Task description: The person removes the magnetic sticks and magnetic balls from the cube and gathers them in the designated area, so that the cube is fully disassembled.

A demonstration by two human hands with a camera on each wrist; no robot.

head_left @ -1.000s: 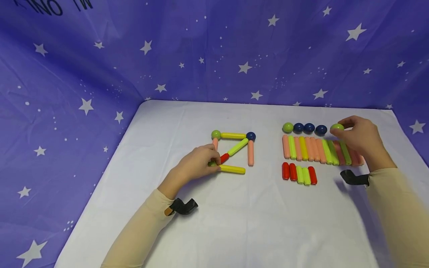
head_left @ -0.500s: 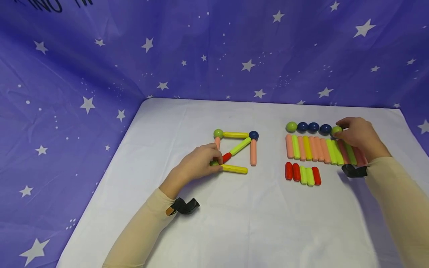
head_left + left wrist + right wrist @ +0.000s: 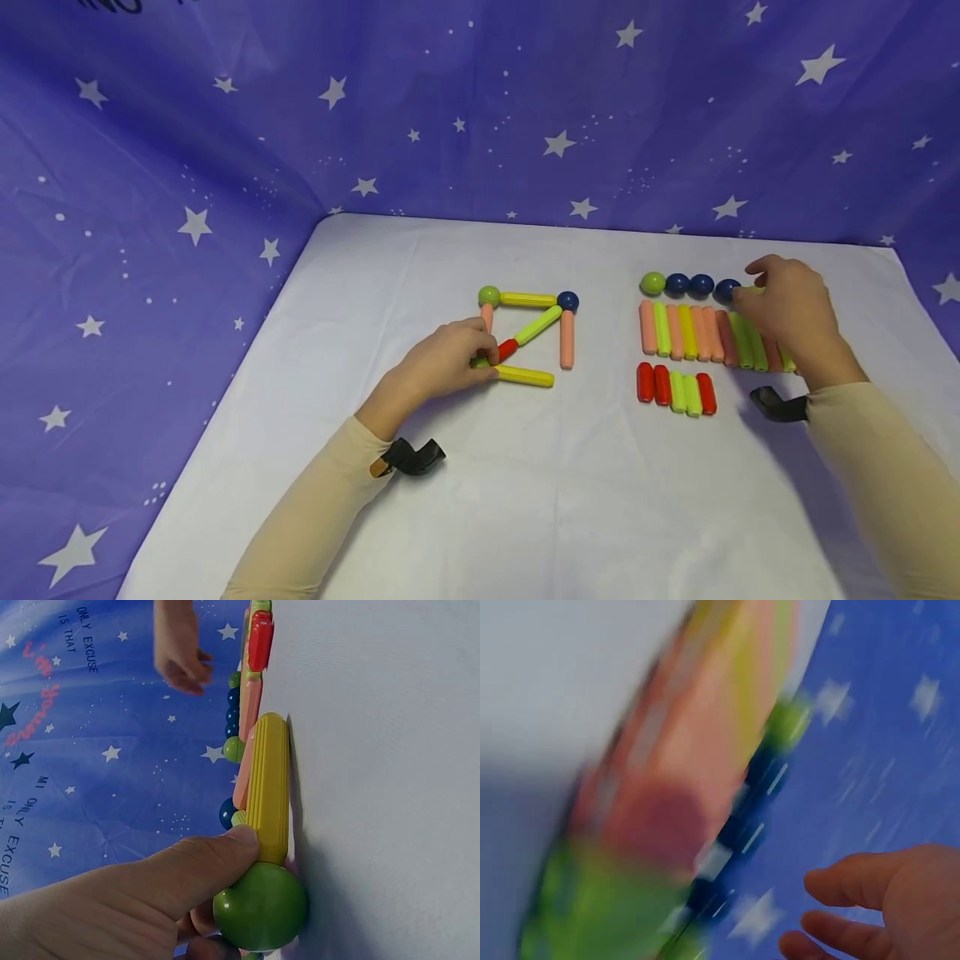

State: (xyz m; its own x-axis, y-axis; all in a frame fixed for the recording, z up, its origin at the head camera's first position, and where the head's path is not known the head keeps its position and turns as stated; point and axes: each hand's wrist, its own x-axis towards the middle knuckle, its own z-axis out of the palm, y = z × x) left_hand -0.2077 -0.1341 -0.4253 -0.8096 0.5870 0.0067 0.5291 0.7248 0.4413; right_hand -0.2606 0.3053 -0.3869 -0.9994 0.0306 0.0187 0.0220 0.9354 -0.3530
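My left hand pinches a lower-left corner of a flat frame of rods and balls, thumb and fingers at a green ball and the end of a yellow rod. From that corner a red rod and a lime rod slant up to a dark blue ball. A second yellow rod joins that ball to another green ball. A pink rod hangs below the blue ball. My right hand, holding nothing, hovers above the right end of a ball row, partly hiding a green ball.
Beside the frame, several blue balls and a green one line up. Below them lies a row of long pink, lime and yellow rods, then short red and lime rods. A starry purple cloth rises behind the white table.
My right hand set its green ball against the end of the blue balls, let go and shifted slightly toward the left over the long rods. My left hand stays at its corner.
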